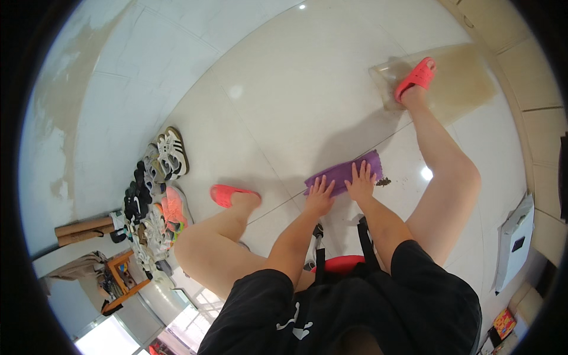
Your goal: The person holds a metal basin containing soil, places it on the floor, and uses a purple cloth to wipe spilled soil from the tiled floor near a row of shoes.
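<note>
A purple cloth (343,170) lies flat on the white tiled floor (266,94) in front of me. My left hand (320,195) presses on its near left end, fingers spread. My right hand (361,182) lies palm-down on the cloth's middle, fingers apart. A small dark clump of dirt (383,181) sits on the tile just right of the cloth. I squat with both bare legs apart, a pink slipper (228,194) on the left foot and a pink slipper (416,77) on the right foot.
A brownish wet patch (461,83) spreads on the floor by the right foot. Several shoes (155,201) are lined up at the left. A small wooden shelf (121,281) and a white bag (513,239) stand at the sides. A red object (343,263) lies under me.
</note>
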`<state>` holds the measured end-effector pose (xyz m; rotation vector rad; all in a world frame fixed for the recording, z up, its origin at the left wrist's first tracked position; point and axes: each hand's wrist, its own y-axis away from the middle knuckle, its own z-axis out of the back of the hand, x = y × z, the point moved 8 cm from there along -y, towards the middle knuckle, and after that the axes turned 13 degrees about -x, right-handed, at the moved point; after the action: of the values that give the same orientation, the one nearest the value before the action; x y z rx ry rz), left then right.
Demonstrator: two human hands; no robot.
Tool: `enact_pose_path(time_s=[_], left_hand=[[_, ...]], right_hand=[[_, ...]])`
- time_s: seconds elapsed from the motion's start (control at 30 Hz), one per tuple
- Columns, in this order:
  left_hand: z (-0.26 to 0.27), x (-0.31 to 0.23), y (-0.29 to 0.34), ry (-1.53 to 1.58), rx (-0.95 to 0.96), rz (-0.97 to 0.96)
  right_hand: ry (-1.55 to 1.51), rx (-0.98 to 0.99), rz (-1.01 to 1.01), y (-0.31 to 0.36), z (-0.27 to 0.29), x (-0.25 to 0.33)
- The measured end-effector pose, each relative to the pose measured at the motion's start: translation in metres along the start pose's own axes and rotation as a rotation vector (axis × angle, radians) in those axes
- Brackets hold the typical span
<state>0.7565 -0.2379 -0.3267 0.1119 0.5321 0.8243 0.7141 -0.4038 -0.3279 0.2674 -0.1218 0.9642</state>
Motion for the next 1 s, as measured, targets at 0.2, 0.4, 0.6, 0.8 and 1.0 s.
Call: enact_pose_path(time_s=[0.2, 0.4, 0.6, 0.8, 1.0], left_hand=[[-0.014, 0.006, 0.001, -0.018, -0.011, 0.071], [-0.013, 0.008, 0.0, -0.025, -0.059, 0.059], [-0.018, 0.009, 0.001, -0.053, -0.092, 0.117], [-0.031, -0.022, 0.012, -0.017, -0.186, 0.273], [-0.055, -0.084, 0.007, 0.007, -0.199, 0.289]], right_hand=[[-0.043, -0.049, -0.018, 0.01, -0.003, 0.004], [-0.012, -0.095, 0.012, 0.008, -0.004, 0.006], [0.009, -0.088, 0.147, -0.003, -0.002, 0.005], [0.062, -0.11, 0.397, -0.013, 0.01, -0.006], [0.099, -0.084, 0.417, -0.028, 0.021, -0.062]])
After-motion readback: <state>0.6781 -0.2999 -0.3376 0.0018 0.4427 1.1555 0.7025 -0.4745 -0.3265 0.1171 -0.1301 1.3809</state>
